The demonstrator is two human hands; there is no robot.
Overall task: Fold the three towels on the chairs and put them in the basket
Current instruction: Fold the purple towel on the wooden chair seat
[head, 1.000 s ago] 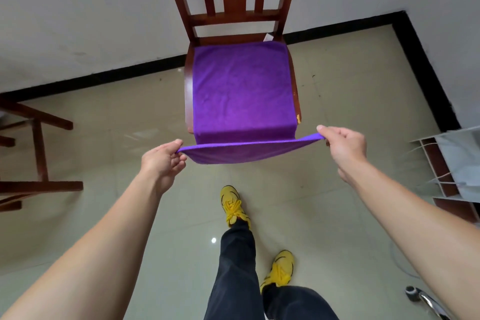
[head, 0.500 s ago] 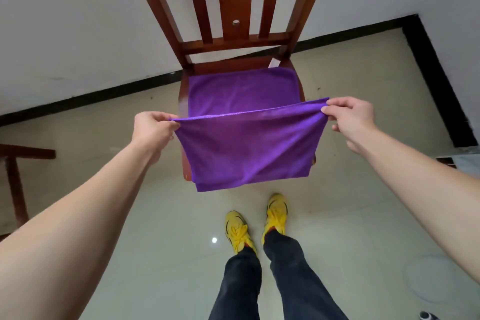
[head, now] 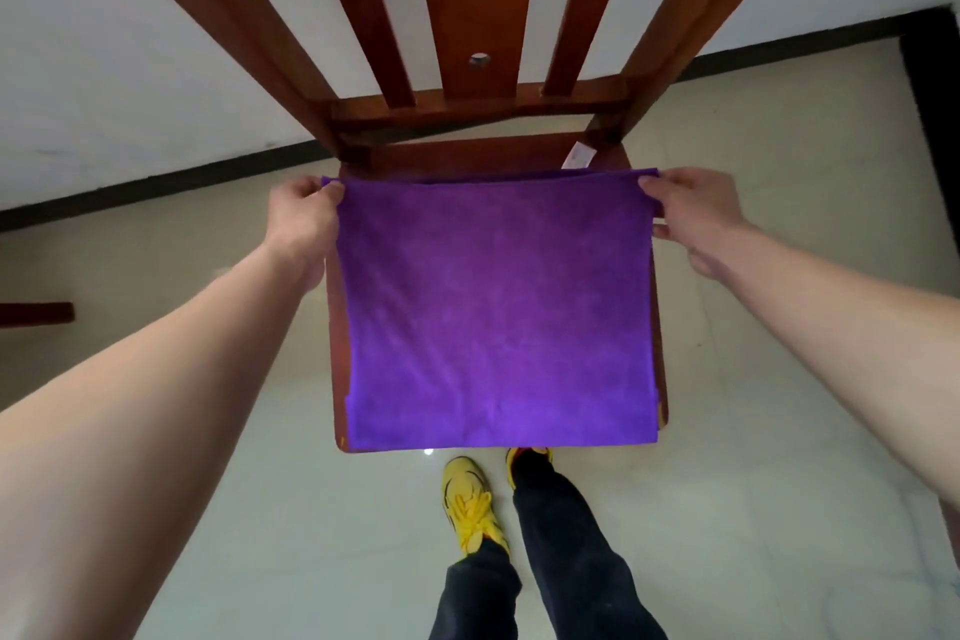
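- At the far left edge I see a dark wooden bar (head: 34,313) above the floor. I cannot tell what it belongs to.
- The left hand (head: 304,218) reaches in from the lower left. Its fingers are curled and pinch the far left corner of the towel.
- The purple towel (head: 496,312) lies flat on the chair seat and covers nearly all of it. Its near edge sits at the front edge of the seat, and its far edge is stretched between the two hands. I can make out a second layer under the far edge and at the near right corner.
- The chair (head: 467,16) is reddish-brown wood with a slatted back, and the middle slat carries two round fittings. It stands on a pale glossy floor (head: 753,276), close to a white wall.
- Just below the front of the seat are yellow shoes (head: 470,509) and dark trousers (head: 561,561).
- A small white label (head: 577,156) lies on the bare strip of seat behind the towel, near the right rear post.
- The right hand (head: 696,213) comes in from the right, fingers curled and pinching the far right corner of the towel.
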